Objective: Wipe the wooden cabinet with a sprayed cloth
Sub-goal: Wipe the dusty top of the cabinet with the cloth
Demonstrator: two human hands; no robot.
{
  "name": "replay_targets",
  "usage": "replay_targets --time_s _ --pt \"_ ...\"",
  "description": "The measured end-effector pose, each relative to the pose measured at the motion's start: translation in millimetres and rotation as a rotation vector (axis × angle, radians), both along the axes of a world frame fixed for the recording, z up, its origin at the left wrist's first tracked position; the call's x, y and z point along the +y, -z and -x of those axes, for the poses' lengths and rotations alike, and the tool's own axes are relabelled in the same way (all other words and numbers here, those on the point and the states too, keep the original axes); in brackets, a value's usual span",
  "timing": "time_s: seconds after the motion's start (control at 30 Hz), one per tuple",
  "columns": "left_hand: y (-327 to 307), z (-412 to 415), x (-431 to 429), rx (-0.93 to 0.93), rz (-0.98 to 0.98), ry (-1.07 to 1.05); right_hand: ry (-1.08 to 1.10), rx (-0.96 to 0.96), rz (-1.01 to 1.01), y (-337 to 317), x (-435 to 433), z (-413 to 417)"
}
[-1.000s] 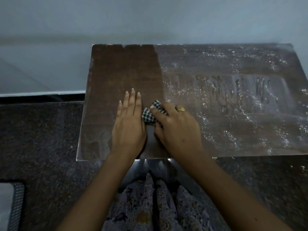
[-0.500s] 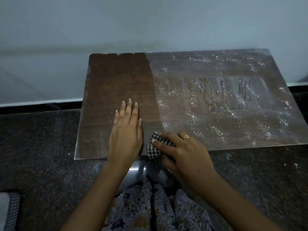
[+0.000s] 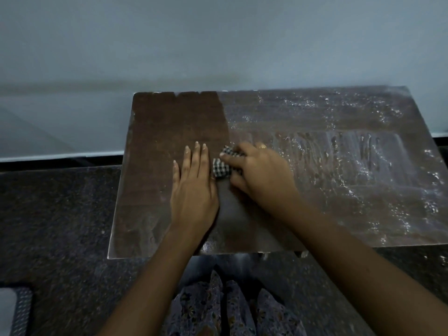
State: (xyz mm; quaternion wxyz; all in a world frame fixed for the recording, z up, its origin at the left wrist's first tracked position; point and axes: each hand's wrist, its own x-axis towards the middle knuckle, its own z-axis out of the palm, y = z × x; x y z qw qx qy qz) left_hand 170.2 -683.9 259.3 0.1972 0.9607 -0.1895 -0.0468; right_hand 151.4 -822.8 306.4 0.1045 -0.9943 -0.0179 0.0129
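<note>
In the head view, the wooden cabinet [image 3: 169, 122] top fills the middle, plain dark brown towards 9 o'clock and streaked with whitish droplets towards 3 o'clock. The checked cloth [image 3: 221, 168] lies bunched on the top where the two areas meet. The left hand [image 3: 194, 187] rests flat at the cloth's 9 o'clock, its fingers [image 3: 197, 156] straight and together, while the right hand [image 3: 261, 175], wearing a ring [image 3: 262, 146], comes in from 3 o'clock with its fingers [image 3: 232, 160] curled over the cloth, gripping it against the wood.

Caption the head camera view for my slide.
Right hand grips checked cloth on wooden cabinet top; left hand lies flat beside it.
</note>
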Motion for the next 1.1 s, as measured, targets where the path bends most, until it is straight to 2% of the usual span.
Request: replay_targets --time_s 0.3,0.5,0.73,1.1 --pt "-0.3 -17.0 -22.4 -0.028 0.027 0.01 0.119 -0.004 0.047 5.6 -30.0 -105.9" --pt "4.0 -16.4 -28.9 -0.044 -0.009 0.039 0.16 -0.01 0.092 6.1 -40.8 -132.9" --pt "8.3 -10.8 -28.6 -0.065 -0.034 0.028 0.183 -0.002 0.076 7.3 -29.0 -97.5" --pt "4.4 9.2 -14.7 -0.037 0.012 0.047 0.204 -0.029 0.008 9.2 1.5 16.6"
